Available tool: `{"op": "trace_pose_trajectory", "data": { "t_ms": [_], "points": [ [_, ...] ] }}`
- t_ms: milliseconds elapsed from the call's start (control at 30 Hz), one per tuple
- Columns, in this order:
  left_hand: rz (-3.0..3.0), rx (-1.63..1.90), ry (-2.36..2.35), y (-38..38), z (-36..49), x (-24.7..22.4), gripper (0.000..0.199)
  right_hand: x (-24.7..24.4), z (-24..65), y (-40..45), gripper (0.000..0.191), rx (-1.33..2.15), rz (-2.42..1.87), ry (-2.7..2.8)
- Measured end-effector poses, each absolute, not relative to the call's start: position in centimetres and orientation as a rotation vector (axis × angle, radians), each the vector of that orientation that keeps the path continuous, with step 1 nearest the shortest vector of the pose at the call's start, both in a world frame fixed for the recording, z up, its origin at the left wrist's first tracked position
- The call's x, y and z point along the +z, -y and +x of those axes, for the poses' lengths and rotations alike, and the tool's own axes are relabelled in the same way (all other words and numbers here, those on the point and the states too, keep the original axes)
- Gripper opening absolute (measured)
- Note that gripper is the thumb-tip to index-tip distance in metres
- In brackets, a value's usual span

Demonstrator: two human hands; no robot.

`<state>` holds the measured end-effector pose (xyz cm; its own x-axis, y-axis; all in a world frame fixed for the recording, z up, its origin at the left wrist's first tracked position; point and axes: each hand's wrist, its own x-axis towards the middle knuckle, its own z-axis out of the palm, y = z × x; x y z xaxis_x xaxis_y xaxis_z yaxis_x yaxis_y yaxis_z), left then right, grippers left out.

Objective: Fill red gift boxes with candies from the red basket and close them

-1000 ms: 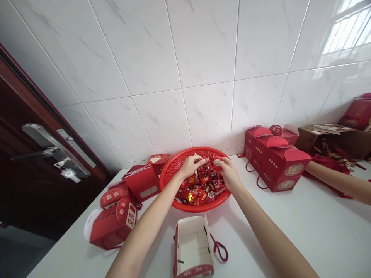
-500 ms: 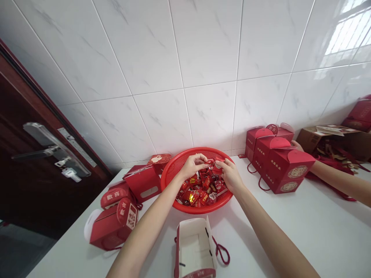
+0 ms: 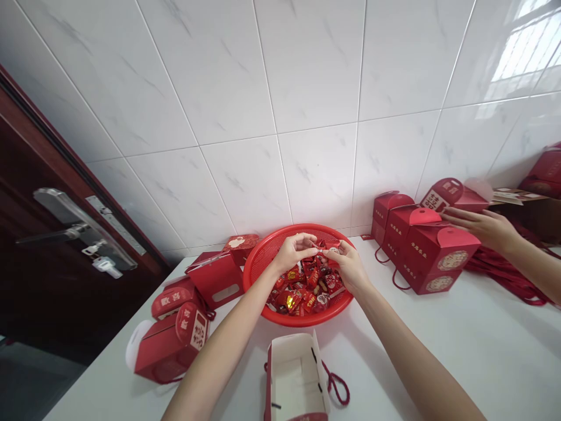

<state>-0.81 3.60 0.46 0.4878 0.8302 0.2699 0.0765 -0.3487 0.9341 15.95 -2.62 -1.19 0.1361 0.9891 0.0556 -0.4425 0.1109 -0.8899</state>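
Observation:
Both hands are over a red plastic basket [image 3: 252,263] filled with red-wrapped candies [image 3: 302,295]. My left hand [image 3: 294,251] pinches a small red-wrapped candy at the basket's far side. Close beside it, my right hand [image 3: 348,266] is also closed, thumb and fingertips on a red-wrapped candy; the fingers partly cover what they hold. In front of the basket, nearer to me, an open gift box [image 3: 293,380] shows its white inside, with a dark red cord [image 3: 339,389] at its right.
Closed red gift boxes [image 3: 175,339] stand at the left, more boxes [image 3: 429,251] at the right. Another person's hand [image 3: 486,225] touches a box [image 3: 449,196] there. Red ribbons [image 3: 508,272] lie beyond. A tiled wall [image 3: 315,175] backs the table; a door [image 3: 65,234] is at far left.
My hands stay over the basket, fingers shifting slightly on the candies. The other person's hand has come up from behind the right boxes, and a red box there has moved right.

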Motion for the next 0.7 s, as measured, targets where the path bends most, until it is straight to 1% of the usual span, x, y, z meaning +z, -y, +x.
{"op": "trace_pose_trajectory", "data": {
  "t_ms": [233,433,600,700],
  "points": [
    [1.727,0.930,-0.780,-3.8,-1.0,0.2,0.048,-1.1,15.9,2.7,0.038,1.254,-0.846,0.806],
    [1.710,0.967,-0.769,-3.8,-1.0,0.1,0.045,-0.7,15.9,2.6,0.033,1.356,-0.852,0.699],
    [1.749,0.941,-0.757,-3.8,-1.0,0.3,0.043,-0.3,15.9,2.7,0.036,1.374,-0.894,0.710],
    [1.758,0.920,-0.755,-3.7,-1.0,0.3,0.043,-0.1,15.9,2.9,0.034,1.396,-0.908,0.728]
  ]
}}
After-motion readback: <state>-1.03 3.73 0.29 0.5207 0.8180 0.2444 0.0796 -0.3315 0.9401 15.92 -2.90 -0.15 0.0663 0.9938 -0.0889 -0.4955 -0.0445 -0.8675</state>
